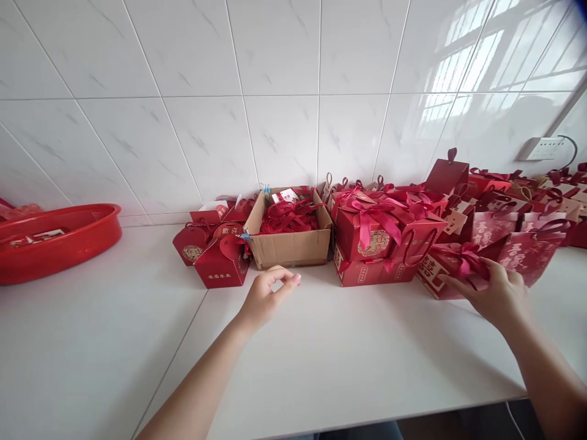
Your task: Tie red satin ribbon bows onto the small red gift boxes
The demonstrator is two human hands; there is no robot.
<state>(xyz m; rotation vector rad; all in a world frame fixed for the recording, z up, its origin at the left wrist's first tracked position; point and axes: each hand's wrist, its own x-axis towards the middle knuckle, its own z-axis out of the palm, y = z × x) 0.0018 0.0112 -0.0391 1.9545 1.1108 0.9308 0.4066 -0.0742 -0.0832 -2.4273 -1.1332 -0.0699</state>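
Note:
My left hand [268,295] hovers over the white table [321,366] just in front of a cardboard box [290,247] filled with red ribbons. Its thumb and forefinger curl into a loose pinch with nothing visible between them. My right hand [493,290] reaches to the right and rests its fingers on a red gift box with a pink ribbon bow [452,269], which lies low on the table against other boxes. Stacked red gift boxes tied with pink bows [371,235] stand between the cardboard box and my right hand.
A red plastic basin [55,241] sits at the far left. Small red favour boxes [215,253] stand left of the cardboard box. Pink and red gift bags [527,235] crowd the right along the tiled wall. A wall socket [543,148] is at the right.

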